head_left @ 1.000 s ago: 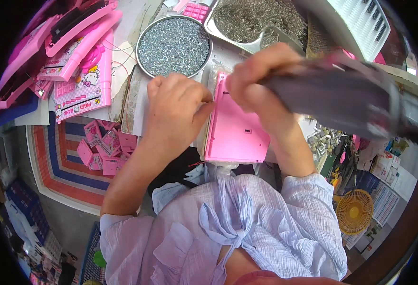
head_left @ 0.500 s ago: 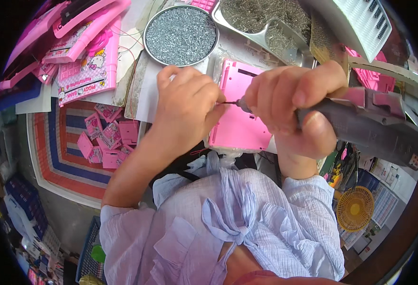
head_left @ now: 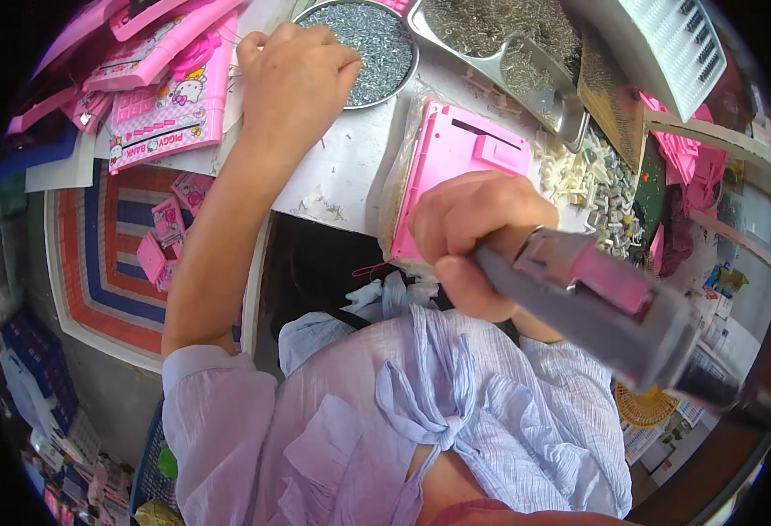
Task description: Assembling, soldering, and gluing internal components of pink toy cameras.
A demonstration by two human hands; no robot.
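Note:
My right hand is wrapped round a grey electric screwdriver, whose back end points to the lower right. The hand hides its bit. Under and beyond that hand lies a pink plastic case with a raised block near its far side, resting on clear plastic wrap. At the left rim of a round metal tin of small screws, my left hand is palm down with its fingers curled. Its fingertips are hidden, so what they hold, if anything, does not show.
Pink printed boxes are piled at the far left. Below them, a striped lined bin holds several small pink pieces. A metal tray of fine metal parts stands at the back, with loose white and grey parts beside it. A white container leans at far right.
My left hand has left the screwdriver's tip and moved up and left to the tin. The right hand has drawn the screwdriver nearer to me, and its back end has swung down.

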